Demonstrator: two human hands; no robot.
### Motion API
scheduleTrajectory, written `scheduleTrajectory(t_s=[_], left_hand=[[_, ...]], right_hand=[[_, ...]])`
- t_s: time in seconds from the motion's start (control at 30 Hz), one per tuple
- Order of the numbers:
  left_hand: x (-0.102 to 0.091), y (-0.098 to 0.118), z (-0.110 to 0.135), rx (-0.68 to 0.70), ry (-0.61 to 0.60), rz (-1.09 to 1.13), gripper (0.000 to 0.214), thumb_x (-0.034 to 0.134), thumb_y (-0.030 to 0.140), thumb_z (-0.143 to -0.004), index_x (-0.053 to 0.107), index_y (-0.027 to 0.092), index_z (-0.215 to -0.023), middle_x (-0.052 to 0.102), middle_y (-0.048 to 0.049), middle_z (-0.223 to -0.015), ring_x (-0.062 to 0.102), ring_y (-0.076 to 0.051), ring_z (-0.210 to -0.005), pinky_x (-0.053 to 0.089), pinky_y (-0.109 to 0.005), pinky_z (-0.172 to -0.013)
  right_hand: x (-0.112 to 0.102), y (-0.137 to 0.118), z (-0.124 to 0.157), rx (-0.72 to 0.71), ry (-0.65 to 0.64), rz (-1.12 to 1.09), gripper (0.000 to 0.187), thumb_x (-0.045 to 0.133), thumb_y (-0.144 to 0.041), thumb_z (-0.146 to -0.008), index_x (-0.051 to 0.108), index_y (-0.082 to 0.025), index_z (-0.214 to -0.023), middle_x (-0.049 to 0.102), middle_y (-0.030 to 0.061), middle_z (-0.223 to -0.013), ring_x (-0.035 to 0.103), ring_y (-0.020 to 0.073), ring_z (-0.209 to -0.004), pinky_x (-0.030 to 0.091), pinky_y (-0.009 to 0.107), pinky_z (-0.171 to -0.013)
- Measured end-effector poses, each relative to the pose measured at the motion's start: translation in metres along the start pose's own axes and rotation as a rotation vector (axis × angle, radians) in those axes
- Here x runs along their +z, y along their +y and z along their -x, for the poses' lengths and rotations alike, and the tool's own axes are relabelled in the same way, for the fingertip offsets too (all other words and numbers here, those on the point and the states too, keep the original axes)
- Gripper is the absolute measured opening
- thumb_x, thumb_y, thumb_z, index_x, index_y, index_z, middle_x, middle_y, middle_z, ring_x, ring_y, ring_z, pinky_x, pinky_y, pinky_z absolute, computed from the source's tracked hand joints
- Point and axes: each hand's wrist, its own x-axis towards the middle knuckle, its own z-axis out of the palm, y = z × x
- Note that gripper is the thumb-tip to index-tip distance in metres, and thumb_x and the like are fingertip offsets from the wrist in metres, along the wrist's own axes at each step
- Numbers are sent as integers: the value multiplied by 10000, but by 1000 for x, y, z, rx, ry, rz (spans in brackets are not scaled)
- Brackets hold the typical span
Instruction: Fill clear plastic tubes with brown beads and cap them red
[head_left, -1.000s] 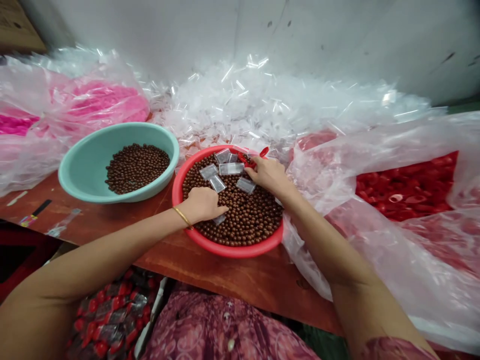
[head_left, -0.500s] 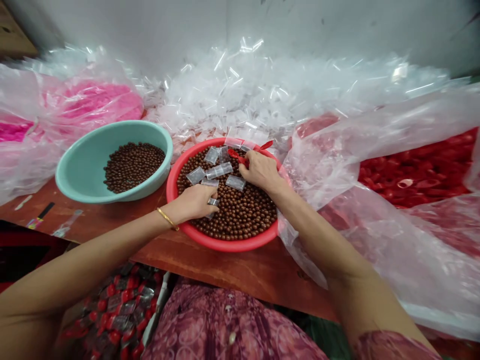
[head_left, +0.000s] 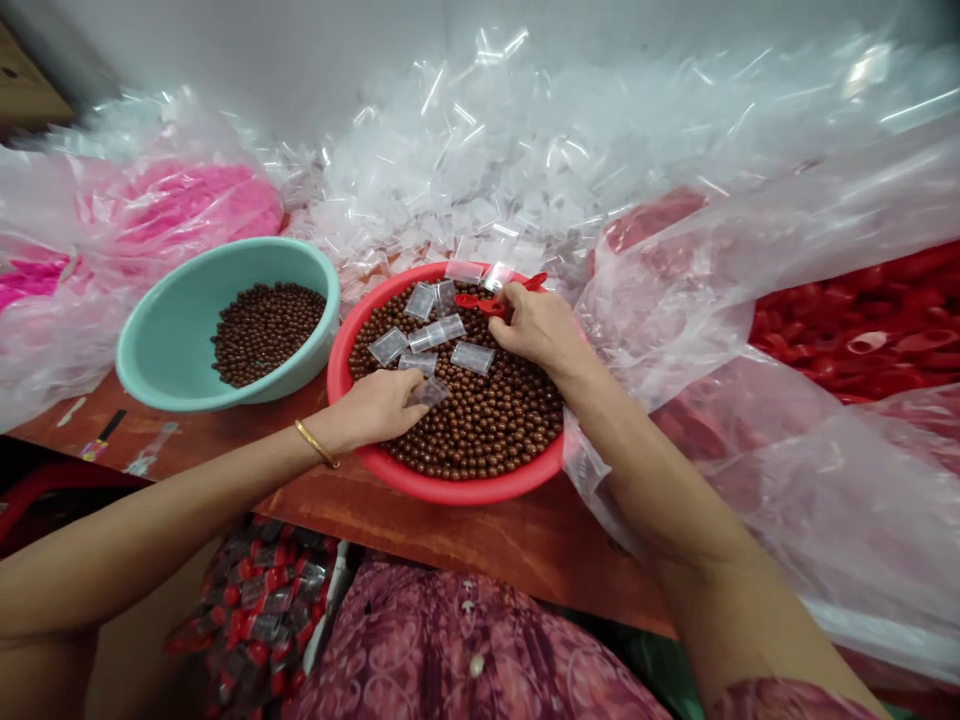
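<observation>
My left hand (head_left: 375,405) is closed on a small clear plastic case (head_left: 432,392), just over the brown balls (head_left: 487,425) that fill a red basin (head_left: 442,490). At the basin's far right side, my right hand (head_left: 534,325) pinches at red plastic caps (head_left: 480,303); its fingers partly hide them. One more red cap (head_left: 535,282) shows beside the knuckles. Several clear cases, among them a long one (head_left: 437,333) and a shorter one (head_left: 472,357), lie on top of the balls between my hands.
To the left stands a teal basin (head_left: 150,350) with more brown balls. Behind is a heap of clear cases (head_left: 480,180). Bags of red caps (head_left: 870,330) and pink pieces (head_left: 202,200) flank it. Red-capped cases (head_left: 262,600) lie below the table edge.
The case in my left hand has turned, and more of it shows past the fingers. My right hand has shifted slightly right with the red caps. The view has tilted a little.
</observation>
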Motion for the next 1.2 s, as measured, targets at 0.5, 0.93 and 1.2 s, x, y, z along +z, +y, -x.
scheduleTrajectory(t_s=[0.5, 0.93, 1.2], left_hand=[[18, 27, -43, 229, -24, -115, 204, 454, 65, -758, 646, 109, -808, 686, -115, -772, 642, -222, -739, 476, -314, -681], [12, 12, -13, 224, -28, 1210, 262, 583, 167, -760, 582, 121, -1017, 692, -88, -1005, 649, -155, -925, 512, -310, -850], [25, 9, 14, 291, 176, 1229, 314, 600, 182, -756, 562, 123, -1062, 663, -100, -1051, 635, -160, -937, 501, -325, -875]], right_hand=[[0, 2, -1, 17, -3, 55, 303, 447, -291, -804, 586, -145, -1031, 692, 138, -969, 611, 293, -887, 382, 326, -678], [11, -10, 0, -75, 26, 191, 393, 331, -385, -918, 575, -127, -1088, 617, 161, -1110, 604, 270, -943, 413, 328, -703], [11, -6, -2, -52, 82, -1, 322, 395, -315, -883, 582, -127, -1067, 660, 145, -1061, 599, 248, -946, 427, 339, -780]])
